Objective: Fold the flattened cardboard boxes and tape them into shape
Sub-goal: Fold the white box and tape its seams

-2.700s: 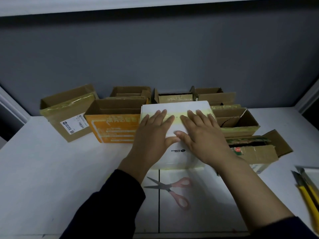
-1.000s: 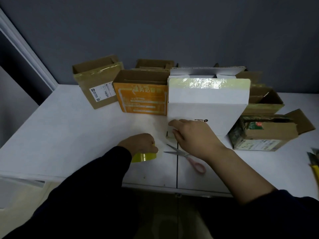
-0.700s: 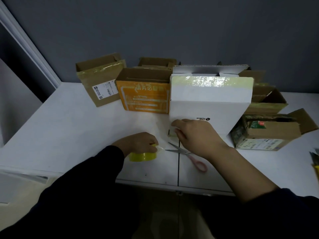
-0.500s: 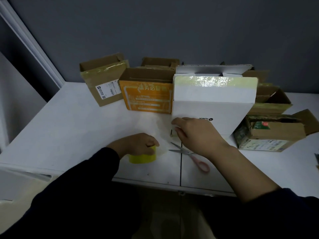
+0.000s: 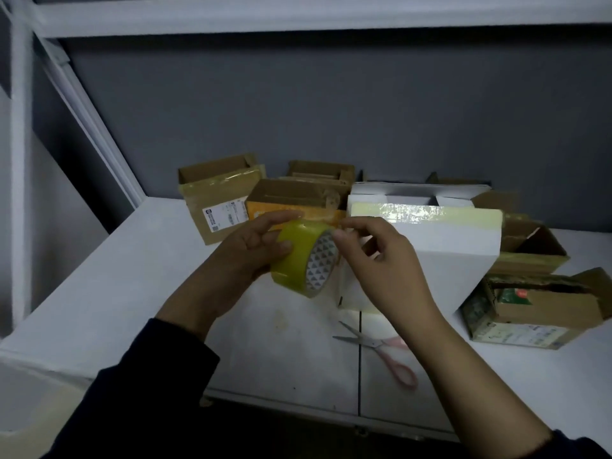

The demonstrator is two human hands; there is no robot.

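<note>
yellow tape roll raised for a fresh strip. the left hand (image 5: 251, 250) grips the tape roll (image 5: 299, 256) above the table (image 5: 132, 276). its fingers curl round the outer band, so the patterned core faces the right hand (image 5: 384, 263) and the roll probably cannot turn while the end is sought. the right hand's thumb and forefinger are pinched together on the roll's upper rim, and its other fingers are loosely curled. whether a free end of tape lies between the two fingertips is too small to tell.

the white box (image 5: 447, 250), the piece being worked, stands on the table just behind the right hand, held by neither hand. a glossy yellowish strip runs along its upper edge. judged from this, one seam is closed and the step in hand is finding the tape's end for another.

scissors (image 5: 377, 349) lie on the table below the right wrist, near enough to cut a strip once it is pulled.

behind stand folded boxes with open tops:
- a brown box (image 5: 218, 200) with a label, at far left
- an orange box (image 5: 291, 198) beside it, close against the white one
- further brown boxes (image 5: 530, 246) at right

they sit back by the wall, probably to keep the front of the table for work.

risk: the unheld white box may shift when a strip is pressed on.
</note>
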